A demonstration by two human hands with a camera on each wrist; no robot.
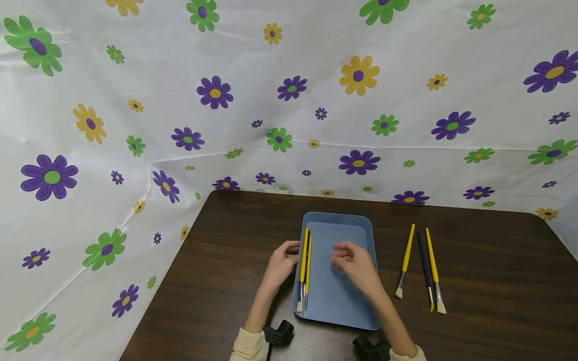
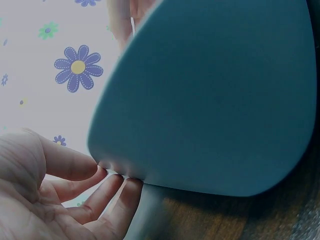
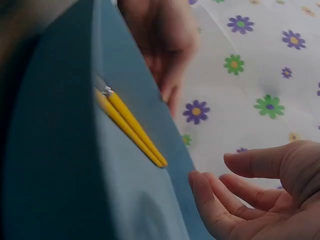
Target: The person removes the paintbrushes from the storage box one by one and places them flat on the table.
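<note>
**Steadying a blue tray of brushes**

Resting on the brown tabletop (image 1: 235,240), the blue tray (image 1: 336,296) serves as the landmark. The left hand (image 1: 281,263) touches the tray's left wall with relaxed, nearly straight fingers (image 2: 107,192), holding nothing. The right hand (image 1: 356,263) hovers above the tray's middle, its fingers loosely bent and empty. Inside the tray, along its left wall, lie 2 yellow brushes (image 1: 304,268) with a dark one between them, bristles toward the person. To the right of the tray, well apart from it, 3 more brushes (image 1: 422,268) lie side by side on the tabletop.
</note>
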